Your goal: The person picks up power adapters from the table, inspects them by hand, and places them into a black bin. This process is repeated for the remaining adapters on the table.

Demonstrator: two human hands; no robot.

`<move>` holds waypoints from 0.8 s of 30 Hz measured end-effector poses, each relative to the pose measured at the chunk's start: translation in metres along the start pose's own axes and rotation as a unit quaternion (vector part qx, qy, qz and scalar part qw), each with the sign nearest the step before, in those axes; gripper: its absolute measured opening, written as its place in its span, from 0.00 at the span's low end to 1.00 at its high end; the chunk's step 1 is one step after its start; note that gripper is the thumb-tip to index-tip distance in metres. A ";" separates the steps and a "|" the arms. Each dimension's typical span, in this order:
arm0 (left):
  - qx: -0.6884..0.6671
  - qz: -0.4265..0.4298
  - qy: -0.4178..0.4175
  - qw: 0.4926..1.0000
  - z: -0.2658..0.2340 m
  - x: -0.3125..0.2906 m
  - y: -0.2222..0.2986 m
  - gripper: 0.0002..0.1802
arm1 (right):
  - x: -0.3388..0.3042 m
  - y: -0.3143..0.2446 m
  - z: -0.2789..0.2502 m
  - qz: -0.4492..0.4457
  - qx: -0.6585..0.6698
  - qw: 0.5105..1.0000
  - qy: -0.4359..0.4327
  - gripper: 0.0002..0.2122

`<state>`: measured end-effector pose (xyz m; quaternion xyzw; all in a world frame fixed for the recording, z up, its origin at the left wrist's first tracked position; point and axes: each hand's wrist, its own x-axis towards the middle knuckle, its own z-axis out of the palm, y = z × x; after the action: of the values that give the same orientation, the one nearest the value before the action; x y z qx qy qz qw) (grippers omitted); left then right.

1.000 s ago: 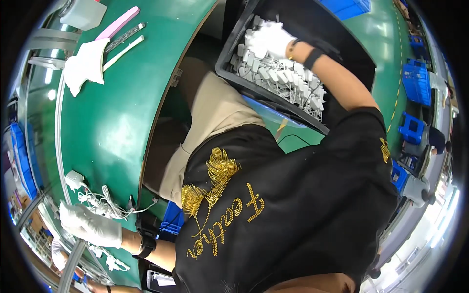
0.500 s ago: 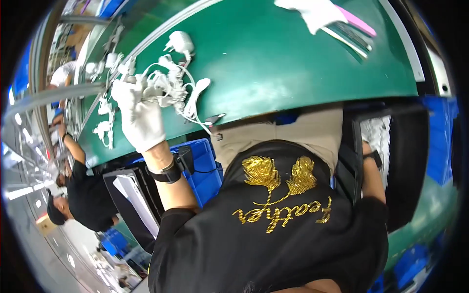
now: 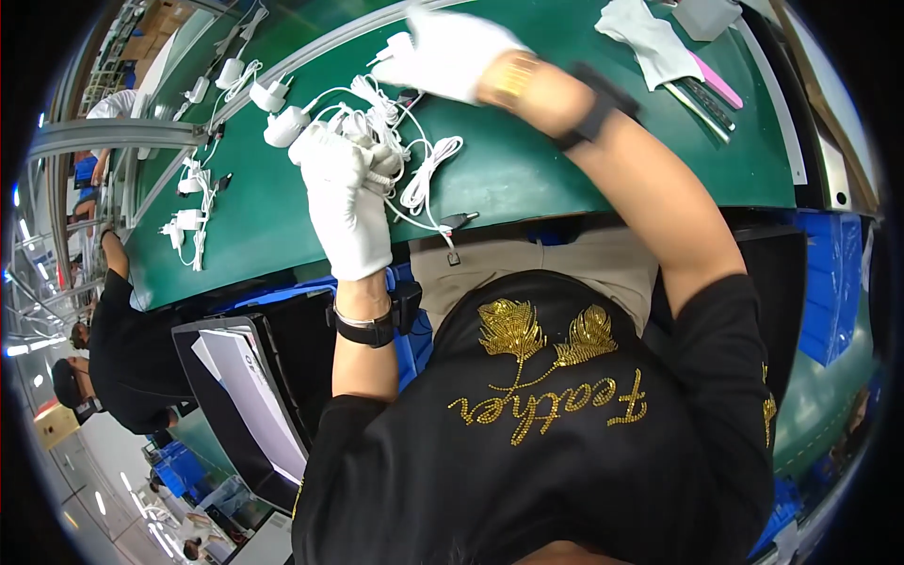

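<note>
My left hand (image 3: 345,202), in a white glove, is closed round part of a tangle of white charger cables (image 3: 384,118) on the green bench. Two white power adapters (image 3: 285,125) lie just beyond its fingers. My right hand (image 3: 457,55), also gloved and slightly blurred, reaches across to the far side of the tangle. Its thumb and fingers are spread apart around another white adapter (image 3: 399,45); a firm grip on it does not show. A coiled white cable (image 3: 430,174) trails toward the bench's near edge, ending in a dark plug (image 3: 460,219).
More adapters with cables (image 3: 191,221) lie left on the bench (image 3: 527,160). A metal rail (image 3: 132,135) juts in there. At right are a white cloth (image 3: 650,42), a pink tool (image 3: 720,83) and a light box (image 3: 706,17). Black bins (image 3: 259,405) flank my lap; co-workers (image 3: 127,348) sit left.
My right hand has come out of the black bin at right and over to the chargers. My left hand has moved right and closed on the tangle. The view has shifted a little.
</note>
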<state>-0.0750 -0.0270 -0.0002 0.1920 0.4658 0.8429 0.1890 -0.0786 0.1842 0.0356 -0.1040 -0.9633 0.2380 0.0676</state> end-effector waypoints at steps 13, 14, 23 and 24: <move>-0.009 0.214 0.000 0.977 -0.040 0.158 0.069 0.06 | -0.005 0.066 0.026 0.049 0.753 0.631 0.180 0.08; -0.012 0.214 0.002 0.977 -0.034 0.156 0.071 0.06 | -0.014 0.055 0.001 0.162 0.783 0.555 0.229 0.07; 0.237 0.125 -0.013 0.963 -0.016 0.141 0.055 0.08 | -0.096 0.019 -0.081 0.021 0.560 0.701 0.440 0.09; 0.335 0.243 -0.007 0.910 -0.014 0.140 0.066 0.09 | -0.107 0.011 -0.089 0.006 0.568 0.681 0.463 0.09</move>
<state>-0.2111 -0.0001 0.0698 0.3574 0.6588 0.6554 -0.0934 0.0426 0.2082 0.1000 -0.1485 -0.4886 0.6610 0.5498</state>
